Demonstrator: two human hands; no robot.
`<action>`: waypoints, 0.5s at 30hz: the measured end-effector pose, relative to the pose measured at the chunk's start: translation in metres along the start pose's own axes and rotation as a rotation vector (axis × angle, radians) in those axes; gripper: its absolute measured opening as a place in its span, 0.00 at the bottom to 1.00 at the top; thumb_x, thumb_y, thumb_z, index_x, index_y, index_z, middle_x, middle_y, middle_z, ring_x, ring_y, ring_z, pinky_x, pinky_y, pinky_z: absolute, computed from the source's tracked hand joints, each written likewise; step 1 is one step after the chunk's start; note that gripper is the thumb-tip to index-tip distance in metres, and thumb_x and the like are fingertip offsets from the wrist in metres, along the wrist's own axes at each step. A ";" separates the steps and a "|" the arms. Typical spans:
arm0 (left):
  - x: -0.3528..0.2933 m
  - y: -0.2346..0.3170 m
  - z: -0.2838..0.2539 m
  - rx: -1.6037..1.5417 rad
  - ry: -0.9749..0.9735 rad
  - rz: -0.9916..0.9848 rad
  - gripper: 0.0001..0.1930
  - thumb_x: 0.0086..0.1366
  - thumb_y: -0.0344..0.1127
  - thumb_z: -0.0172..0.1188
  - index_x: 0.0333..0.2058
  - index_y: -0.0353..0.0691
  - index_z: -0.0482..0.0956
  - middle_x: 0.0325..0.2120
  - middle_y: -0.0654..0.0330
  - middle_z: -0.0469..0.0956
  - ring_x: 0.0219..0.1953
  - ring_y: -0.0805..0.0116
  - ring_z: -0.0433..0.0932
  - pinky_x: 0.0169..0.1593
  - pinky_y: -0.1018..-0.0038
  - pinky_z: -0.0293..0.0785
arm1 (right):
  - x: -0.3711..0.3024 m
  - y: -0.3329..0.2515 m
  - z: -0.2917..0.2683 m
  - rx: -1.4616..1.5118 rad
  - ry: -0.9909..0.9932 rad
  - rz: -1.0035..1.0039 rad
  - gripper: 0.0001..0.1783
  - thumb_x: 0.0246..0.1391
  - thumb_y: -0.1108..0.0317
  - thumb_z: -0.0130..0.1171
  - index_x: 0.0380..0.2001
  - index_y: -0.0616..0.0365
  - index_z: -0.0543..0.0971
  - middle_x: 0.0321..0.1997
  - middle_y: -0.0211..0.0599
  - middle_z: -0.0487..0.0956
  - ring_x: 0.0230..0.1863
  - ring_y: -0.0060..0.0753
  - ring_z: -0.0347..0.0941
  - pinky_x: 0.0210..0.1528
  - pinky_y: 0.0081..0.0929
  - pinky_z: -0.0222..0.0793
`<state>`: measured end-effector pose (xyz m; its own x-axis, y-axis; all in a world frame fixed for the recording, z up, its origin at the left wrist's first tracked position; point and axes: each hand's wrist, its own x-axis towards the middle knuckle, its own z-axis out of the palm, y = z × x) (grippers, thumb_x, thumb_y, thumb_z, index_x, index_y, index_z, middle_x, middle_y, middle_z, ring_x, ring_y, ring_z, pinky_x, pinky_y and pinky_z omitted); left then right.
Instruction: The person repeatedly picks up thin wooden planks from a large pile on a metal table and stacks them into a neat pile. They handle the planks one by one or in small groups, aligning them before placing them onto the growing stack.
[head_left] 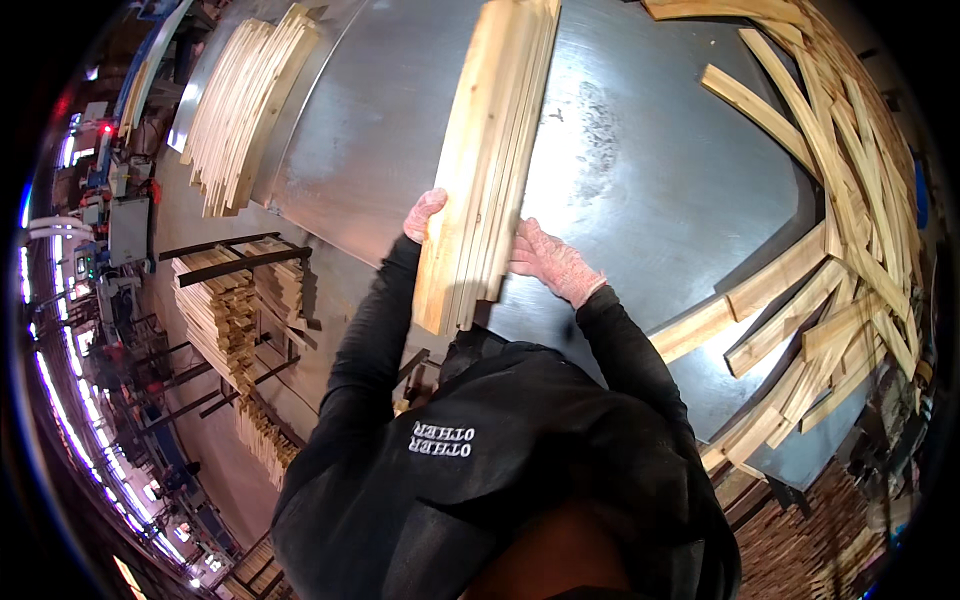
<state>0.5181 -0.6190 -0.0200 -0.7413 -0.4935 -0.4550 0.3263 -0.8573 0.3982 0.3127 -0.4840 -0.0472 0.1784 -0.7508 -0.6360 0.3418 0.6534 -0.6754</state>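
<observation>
A bundle of long, pale wooden boards (480, 150) lies lengthwise on the metal table (350, 130), its near end reaching toward my body. My left hand (425, 214), in a light pinkish glove, grips the bundle's left side, fingers bent around the edge. On the opposite side my right hand (556, 262), gloved the same way, has its fingers stretched out against the boards' right edge. Between the two hands the boards stand side by side, their near ends slightly uneven. What the left fingertips touch underneath is hidden.
Loose boards (850, 210) lie in a jumbled heap along the table's right side. A neat stack of strips (250, 100) sits at the far left. Below it, a dark metal rack (235, 262) holds more stacked wood. Machinery (128, 240) stands at the left rim.
</observation>
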 end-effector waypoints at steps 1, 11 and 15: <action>0.013 0.002 -0.054 0.097 -0.059 0.220 0.30 0.59 0.45 0.63 0.53 0.27 0.71 0.45 0.47 0.79 0.45 0.54 0.80 0.53 0.60 0.77 | 0.004 -0.007 0.018 -0.115 0.014 -0.066 0.36 0.65 0.44 0.48 0.63 0.63 0.65 0.47 0.40 0.76 0.48 0.36 0.73 0.54 0.26 0.67; 0.031 0.082 -0.061 0.753 0.276 0.151 0.20 0.69 0.45 0.54 0.49 0.34 0.75 0.42 0.52 0.80 0.43 0.62 0.80 0.49 0.68 0.77 | 0.086 -0.066 0.104 0.034 0.315 -0.455 0.57 0.53 0.56 0.67 0.72 0.59 0.39 0.67 0.52 0.64 0.67 0.41 0.60 0.67 0.32 0.57; -0.015 0.116 -0.122 1.683 0.341 0.443 0.19 0.66 0.48 0.57 0.46 0.38 0.80 0.41 0.48 0.80 0.42 0.57 0.80 0.49 0.67 0.74 | 0.090 -0.051 0.177 -0.360 0.388 -0.365 0.59 0.55 0.62 0.65 0.72 0.55 0.32 0.67 0.48 0.64 0.67 0.39 0.60 0.68 0.33 0.57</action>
<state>0.6390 -0.7289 -0.0637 -0.5579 -0.8182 -0.1390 -0.6114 0.2920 0.7355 0.4749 -0.6015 -0.0039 -0.2612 -0.8854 -0.3844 -0.0261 0.4046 -0.9141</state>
